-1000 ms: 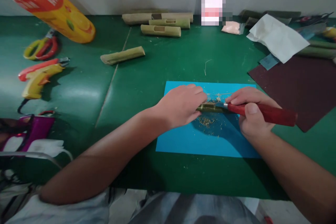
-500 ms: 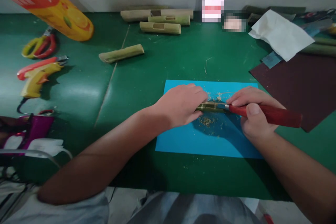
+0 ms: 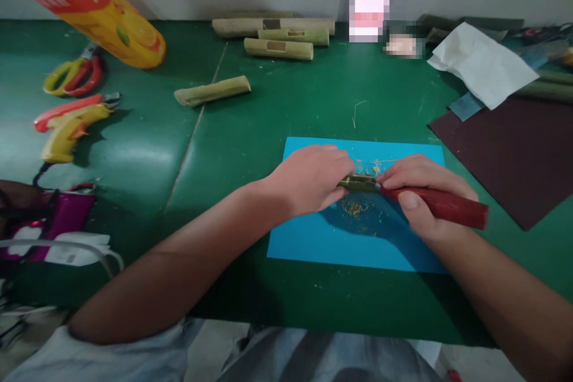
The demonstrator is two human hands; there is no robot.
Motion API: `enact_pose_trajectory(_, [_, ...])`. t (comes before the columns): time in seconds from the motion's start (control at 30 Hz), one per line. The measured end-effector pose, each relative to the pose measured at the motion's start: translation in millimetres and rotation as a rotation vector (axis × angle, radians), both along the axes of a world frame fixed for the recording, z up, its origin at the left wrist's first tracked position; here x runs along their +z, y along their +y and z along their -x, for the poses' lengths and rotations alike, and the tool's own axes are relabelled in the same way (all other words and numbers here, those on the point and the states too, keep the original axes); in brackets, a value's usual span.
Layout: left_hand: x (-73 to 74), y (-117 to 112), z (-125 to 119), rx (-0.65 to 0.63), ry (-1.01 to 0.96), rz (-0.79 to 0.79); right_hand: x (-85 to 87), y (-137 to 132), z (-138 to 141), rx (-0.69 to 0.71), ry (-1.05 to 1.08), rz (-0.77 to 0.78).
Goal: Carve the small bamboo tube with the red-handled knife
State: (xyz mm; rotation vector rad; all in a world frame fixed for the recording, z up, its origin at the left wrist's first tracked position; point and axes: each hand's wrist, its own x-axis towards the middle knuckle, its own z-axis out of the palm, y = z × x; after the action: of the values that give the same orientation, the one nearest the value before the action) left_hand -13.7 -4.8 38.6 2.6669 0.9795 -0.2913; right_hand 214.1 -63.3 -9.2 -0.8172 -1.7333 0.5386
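My left hand (image 3: 311,179) is closed over a short bamboo piece (image 3: 358,182), pressing it down on a blue sheet (image 3: 313,239). Only the piece's right end shows. My right hand (image 3: 423,191) grips a red-handled knife (image 3: 441,203), whose tip meets the bamboo's exposed end. Fine shavings (image 3: 353,208) lie on the sheet just below the bamboo.
Several cut bamboo tubes (image 3: 277,33) lie at the table's back, one more (image 3: 212,91) nearer. Scissors (image 3: 74,74), a yellow glue gun (image 3: 67,131) and an orange bottle (image 3: 102,12) sit at left. A dark sheet (image 3: 514,149) and white paper (image 3: 481,65) are at right.
My right hand has slid the knife a little to the left, further onto the bamboo piece. My left hand stays put.
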Motion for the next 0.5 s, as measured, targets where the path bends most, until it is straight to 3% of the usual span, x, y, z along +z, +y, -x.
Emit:
enact_pose_trajectory(0.2, [-4.2,0,2,0.000,-0.056,-0.024,3.4,5,-2,0.051,-0.096,-0.063])
enact_pose_trajectory(0.37, [-7.3,-1,3,0.033,-0.095,-0.011,7.0,14,-6,0.200,-0.322,-0.258])
enact_pose_trajectory(0.5, [-8.6,-1,2,0.069,-0.126,0.011,11.4,13,-2,0.233,-0.446,-0.340])
